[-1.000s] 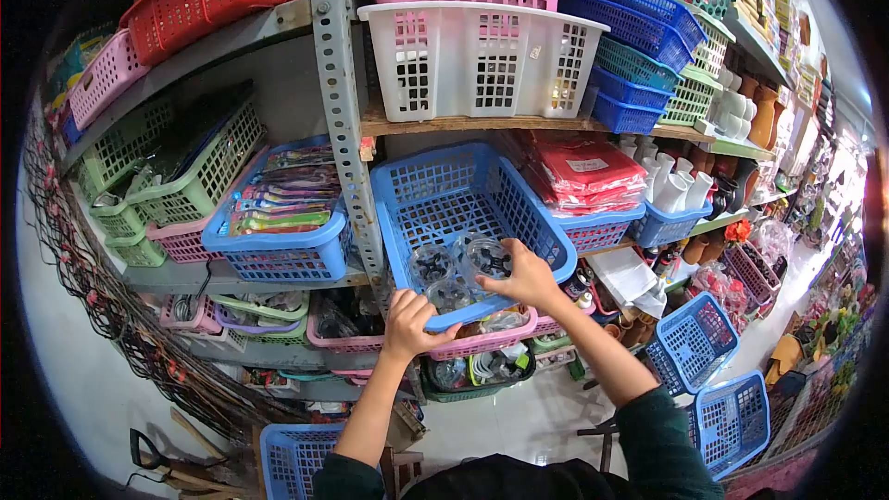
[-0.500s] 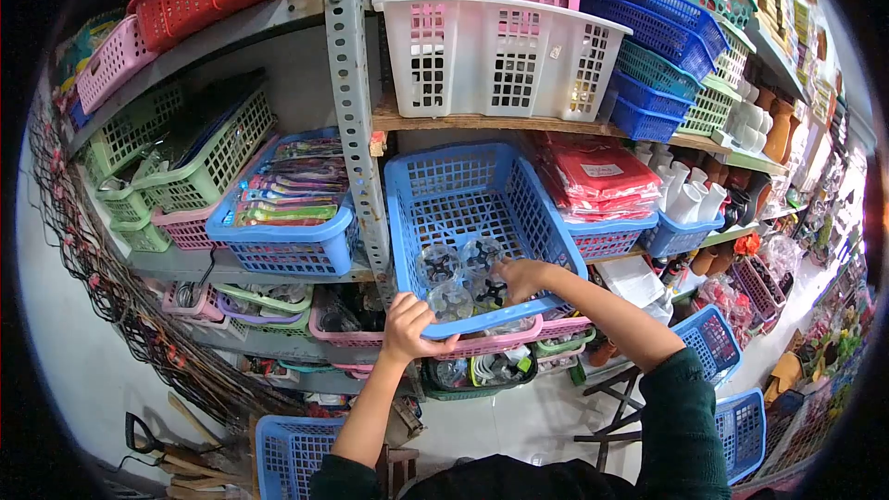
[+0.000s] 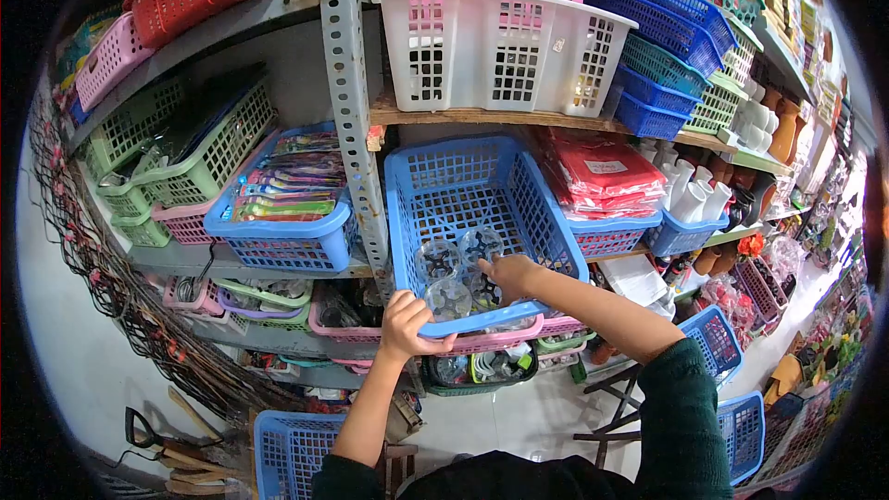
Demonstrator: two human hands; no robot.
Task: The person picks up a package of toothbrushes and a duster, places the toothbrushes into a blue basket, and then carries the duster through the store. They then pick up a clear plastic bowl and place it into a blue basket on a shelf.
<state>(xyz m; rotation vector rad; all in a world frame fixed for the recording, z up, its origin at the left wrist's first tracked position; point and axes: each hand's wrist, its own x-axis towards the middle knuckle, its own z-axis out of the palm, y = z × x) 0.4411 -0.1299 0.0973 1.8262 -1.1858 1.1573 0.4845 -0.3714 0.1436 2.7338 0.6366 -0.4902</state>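
A blue plastic basket sits on the middle shelf, tilted with its front end toward me. My left hand is closed round its front left rim. Inside, several clear round containers stand close together near the front; they look like glasses, with the basket's mesh showing through them. My right hand reaches over the front right rim, its fingers bent down and closed at the front right clear container. That hand's fingertips are partly hidden.
A perforated metal post rises just left of the basket. A basket of packaged toothbrushes lies beyond it. Red packets fill a basket on the right, beside white vases. A white crate stands on the shelf above.
My right hand has shifted slightly left and up inside the basket, among the clear containers. My left hand keeps its hold on the rim.
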